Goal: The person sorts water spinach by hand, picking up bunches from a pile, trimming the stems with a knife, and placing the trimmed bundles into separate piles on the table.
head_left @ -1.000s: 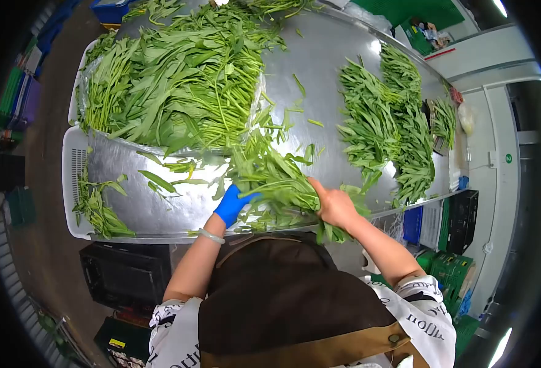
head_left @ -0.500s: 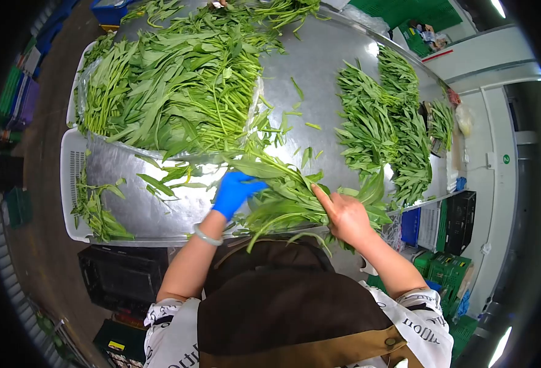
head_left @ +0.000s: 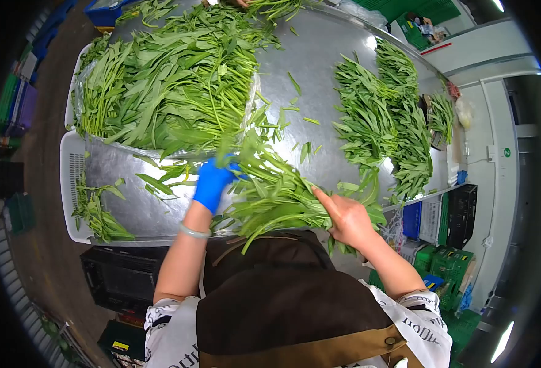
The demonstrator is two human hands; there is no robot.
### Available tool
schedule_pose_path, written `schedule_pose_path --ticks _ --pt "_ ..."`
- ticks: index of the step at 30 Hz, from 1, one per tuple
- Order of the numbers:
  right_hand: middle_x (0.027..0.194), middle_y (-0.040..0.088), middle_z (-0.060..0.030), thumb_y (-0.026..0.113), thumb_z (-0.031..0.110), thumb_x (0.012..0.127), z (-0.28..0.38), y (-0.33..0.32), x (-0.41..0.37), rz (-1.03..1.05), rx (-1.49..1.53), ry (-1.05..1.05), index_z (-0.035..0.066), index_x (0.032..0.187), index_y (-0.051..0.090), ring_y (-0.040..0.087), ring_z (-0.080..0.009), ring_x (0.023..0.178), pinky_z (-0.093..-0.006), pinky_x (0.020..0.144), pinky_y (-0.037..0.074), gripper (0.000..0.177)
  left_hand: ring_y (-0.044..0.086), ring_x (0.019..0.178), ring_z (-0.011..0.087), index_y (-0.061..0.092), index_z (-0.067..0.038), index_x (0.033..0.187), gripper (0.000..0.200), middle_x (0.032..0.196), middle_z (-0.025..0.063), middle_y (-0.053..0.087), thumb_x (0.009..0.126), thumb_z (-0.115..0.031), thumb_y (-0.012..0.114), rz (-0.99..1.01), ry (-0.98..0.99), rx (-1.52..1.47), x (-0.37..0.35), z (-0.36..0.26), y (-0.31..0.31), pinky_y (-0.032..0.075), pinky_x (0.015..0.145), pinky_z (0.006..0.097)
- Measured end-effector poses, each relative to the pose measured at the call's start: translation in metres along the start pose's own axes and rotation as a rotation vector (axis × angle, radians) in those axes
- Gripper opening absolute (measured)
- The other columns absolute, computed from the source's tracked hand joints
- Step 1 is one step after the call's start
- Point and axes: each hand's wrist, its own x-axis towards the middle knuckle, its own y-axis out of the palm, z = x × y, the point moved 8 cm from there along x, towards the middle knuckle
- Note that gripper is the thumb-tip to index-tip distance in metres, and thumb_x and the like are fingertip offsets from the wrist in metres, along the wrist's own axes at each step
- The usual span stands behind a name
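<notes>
My right hand (head_left: 350,221), bare, is closed around a bunch of leafy greens (head_left: 282,205) that look like water spinach, held over the table's near edge. Its leaves and stems fan out leftward toward my other hand. My left hand (head_left: 212,184), in a blue glove, is at the left side of this bunch, its fingers closed and blurred by motion. A smeared green leaf (head_left: 224,150) shows at those fingertips. Just beyond lies a large heap of the same greens (head_left: 178,86) on clear plastic.
The metal table (head_left: 289,58) carries rows of sorted greens (head_left: 384,116) at the right and loose scraps in the middle. A white crate (head_left: 71,184) stands at the left with some stems. Black crates (head_left: 123,276) sit below the table. Another person's hand (head_left: 240,3) shows at the far edge.
My left hand has moved a little left and away from me, with a blurred leaf at its fingers. My right hand keeps its hold on the bunch, nearly in place.
</notes>
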Motion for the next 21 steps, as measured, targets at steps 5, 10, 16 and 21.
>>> schedule_pose_path --ticks 5,10,16,21 --pt "0.073 0.051 -0.0093 0.069 -0.002 0.051 -0.008 -0.008 -0.01 -0.045 -0.015 0.082 0.01 0.137 0.043 0.056 -0.028 0.066 -0.0395 0.06 0.048 0.09 0.062 0.091 0.0168 0.057 -0.002 0.117 0.034 0.107 0.0082 0.064 0.084 -0.006 0.065 -0.162 0.03 -0.377 -0.007 -0.018 -0.076 0.051 0.082 0.0298" --pt "0.074 0.051 -0.0096 0.069 -0.003 0.051 0.009 -0.002 0.004 -0.043 -0.115 0.037 0.009 0.136 0.044 0.056 -0.0277 0.066 -0.0389 0.061 0.048 0.09 0.06 0.097 0.0152 0.053 0.001 0.124 0.046 0.113 0.0078 0.061 0.081 -0.006 0.068 0.371 -0.138 -0.133 -0.06 -0.015 0.045 0.05 0.085 0.0289" --pt "0.074 0.055 -0.012 0.068 -0.004 0.051 -0.018 -0.004 -0.01 -0.094 -0.013 0.141 0.011 0.137 0.043 0.058 -0.0319 0.064 -0.0413 0.059 0.049 0.09 0.061 0.091 0.0112 0.06 -0.002 0.115 0.033 0.104 0.0066 0.065 0.083 -0.008 0.066 -0.066 -0.097 -0.186 -0.019 0.001 -0.043 0.05 0.078 0.0231" --pt "0.075 0.055 -0.0119 0.069 -0.004 0.05 -0.018 -0.01 -0.014 -0.164 0.033 0.154 0.01 0.136 0.043 0.058 -0.0314 0.065 -0.0403 0.059 0.049 0.091 0.062 0.098 0.0158 0.059 -0.003 0.118 0.035 0.11 0.0048 0.064 0.085 -0.011 0.065 -0.017 -0.137 -0.291 -0.025 -0.011 -0.055 0.05 0.084 0.0276"
